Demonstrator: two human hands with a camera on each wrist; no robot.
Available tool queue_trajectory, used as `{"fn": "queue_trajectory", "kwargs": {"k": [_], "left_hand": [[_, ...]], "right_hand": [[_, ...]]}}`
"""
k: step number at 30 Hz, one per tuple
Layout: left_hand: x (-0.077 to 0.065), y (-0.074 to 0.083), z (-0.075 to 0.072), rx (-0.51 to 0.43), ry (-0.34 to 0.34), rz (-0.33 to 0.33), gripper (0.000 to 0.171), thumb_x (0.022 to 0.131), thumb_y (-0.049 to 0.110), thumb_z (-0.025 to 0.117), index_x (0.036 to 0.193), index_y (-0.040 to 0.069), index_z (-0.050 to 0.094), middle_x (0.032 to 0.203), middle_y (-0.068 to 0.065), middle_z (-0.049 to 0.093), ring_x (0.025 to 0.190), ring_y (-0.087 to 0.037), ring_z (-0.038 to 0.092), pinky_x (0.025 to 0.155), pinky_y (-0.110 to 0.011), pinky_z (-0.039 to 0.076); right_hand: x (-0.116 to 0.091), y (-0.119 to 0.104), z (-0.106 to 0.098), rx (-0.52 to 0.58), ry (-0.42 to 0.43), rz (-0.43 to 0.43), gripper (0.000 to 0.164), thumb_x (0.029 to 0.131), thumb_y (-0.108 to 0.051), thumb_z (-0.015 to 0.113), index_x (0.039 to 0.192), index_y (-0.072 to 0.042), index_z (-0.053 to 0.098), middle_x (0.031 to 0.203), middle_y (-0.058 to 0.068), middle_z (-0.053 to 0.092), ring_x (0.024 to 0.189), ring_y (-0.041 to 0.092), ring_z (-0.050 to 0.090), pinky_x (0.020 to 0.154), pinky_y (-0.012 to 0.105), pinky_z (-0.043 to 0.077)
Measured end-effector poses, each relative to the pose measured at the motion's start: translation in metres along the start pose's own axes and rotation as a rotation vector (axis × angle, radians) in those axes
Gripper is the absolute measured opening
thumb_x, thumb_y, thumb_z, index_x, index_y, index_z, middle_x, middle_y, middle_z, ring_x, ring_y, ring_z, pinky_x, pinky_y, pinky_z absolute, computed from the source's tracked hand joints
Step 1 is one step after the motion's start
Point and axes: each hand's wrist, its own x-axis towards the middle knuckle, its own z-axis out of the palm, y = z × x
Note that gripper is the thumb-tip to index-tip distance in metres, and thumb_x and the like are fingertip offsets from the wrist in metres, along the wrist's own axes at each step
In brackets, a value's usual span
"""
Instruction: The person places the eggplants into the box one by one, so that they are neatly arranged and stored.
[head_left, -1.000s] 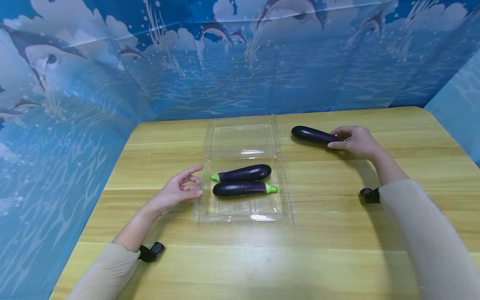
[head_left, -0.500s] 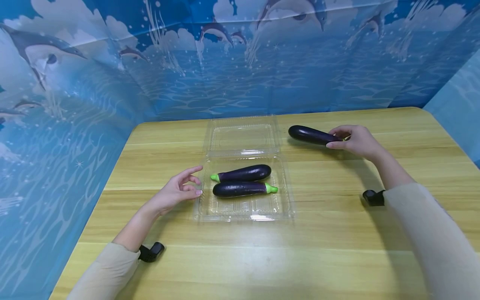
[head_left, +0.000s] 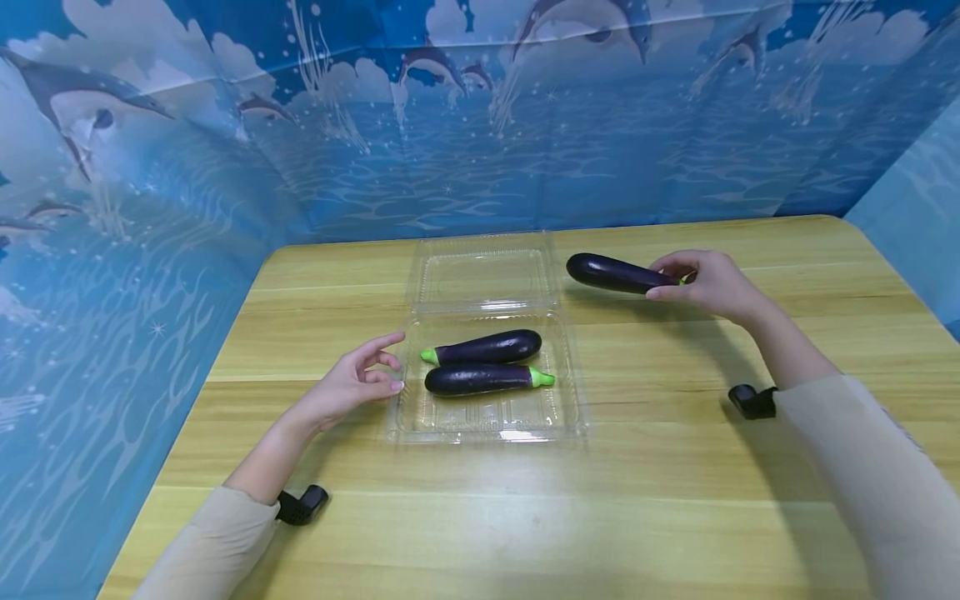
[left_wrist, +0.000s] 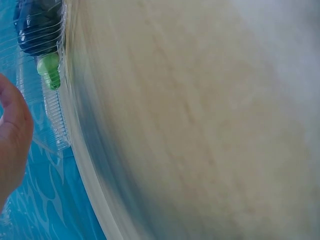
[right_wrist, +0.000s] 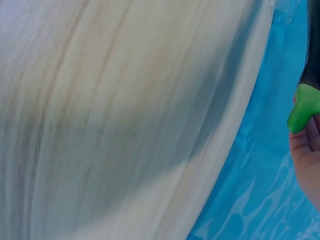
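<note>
My right hand (head_left: 708, 283) pinches a dark purple eggplant (head_left: 611, 273) near its green stem end, holding it over the table at the back right. In the right wrist view the green cap (right_wrist: 306, 107) shows beside the fingers. Two more eggplants lie side by side in a clear plastic clamshell box (head_left: 487, 425): the rear eggplant (head_left: 491, 347) has its stem to the left, the front eggplant (head_left: 476, 379) to the right. At the box's left rim is my left hand (head_left: 348, 383), fingers loosely bent, fingertips right at the edge, nothing gripped.
The box's clear lid (head_left: 483, 271) lies folded back toward the rear edge of the wooden table (head_left: 480, 533). A blue curtain (head_left: 480, 150) printed with dolphins hangs behind the table and along its left side.
The right hand has lifted the eggplant a little and moved it slightly left, toward the lid. The left hand and the two eggplants in the box have stayed put.
</note>
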Motion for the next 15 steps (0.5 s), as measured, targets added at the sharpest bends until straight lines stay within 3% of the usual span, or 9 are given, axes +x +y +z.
{"fn": "queue_trajectory", "kwargs": {"k": [15], "left_hand": [[-0.001, 0.001, 0.000, -0.001, -0.002, 0.000, 0.075, 0.084, -0.002, 0.065, 0.147, 0.006, 0.025, 0.109, -0.011, 0.043, 0.082, -0.011, 0.058, 0.074, -0.021, 0.051]], "right_hand": [[-0.007, -0.023, 0.003, -0.005, -0.015, -0.044, 0.041, 0.080, -0.034, 0.073, 0.111, -0.008, 0.065, 0.097, 0.008, 0.062, 0.082, 0.020, 0.051, 0.066, 0.026, 0.042]]}}
